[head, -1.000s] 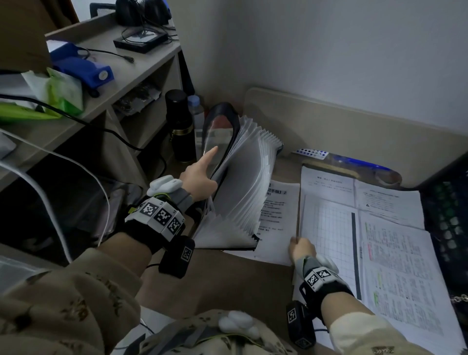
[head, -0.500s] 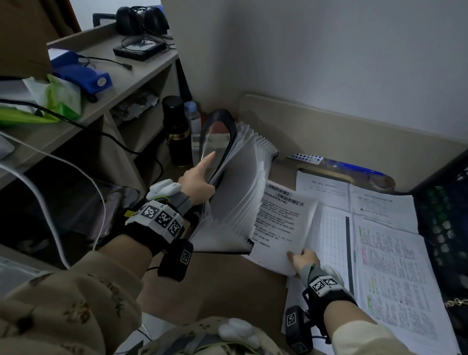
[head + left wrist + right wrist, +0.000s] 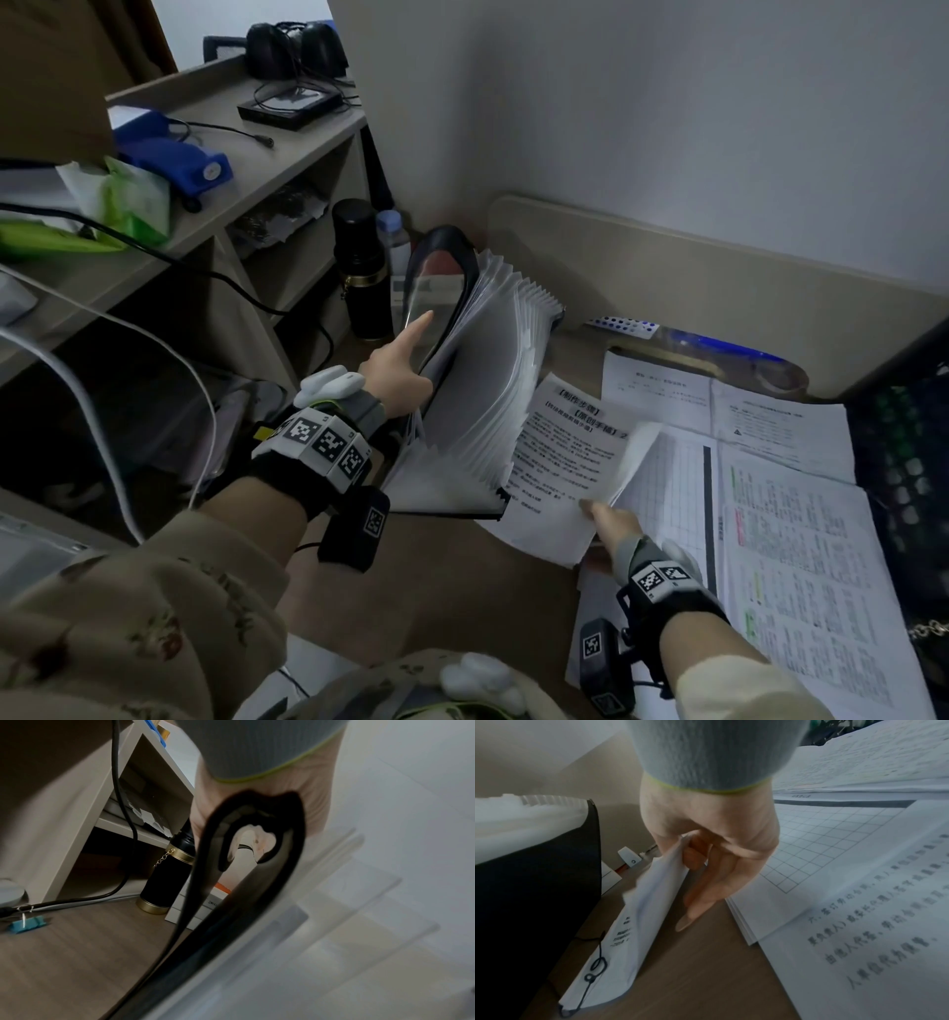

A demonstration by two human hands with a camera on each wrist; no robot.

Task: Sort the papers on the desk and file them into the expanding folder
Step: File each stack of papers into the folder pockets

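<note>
- The expanding folder [image 3: 477, 390] is stood on the table [image 3: 426, 580] at the left, fanned open, with its pockets facing up and to the right; its long axis runs from near the body away toward the wall.
- The folder's black front flap [image 3: 436, 288] is held back by the left hand [image 3: 395, 375], forefinger stretched along the flap and the other fingers hidden behind the cover; how these lie cannot be told.
- One printed sheet [image 3: 560, 467] is pinched at its near right corner by the right hand [image 3: 613, 529], thumb above and fingers curled beneath, and is lifted off the table, its far edge just beside the folder's pockets.
- The pockets lie up and left of the sheet, so the carrying hand is judged the nearer for the insertion.
- Counted: one folder, one sheet in hand; the spread of papers [image 3: 791, 519] on the right shows at least four, overlapping, with the full number not countable.
- Two hands are in view.
</note>
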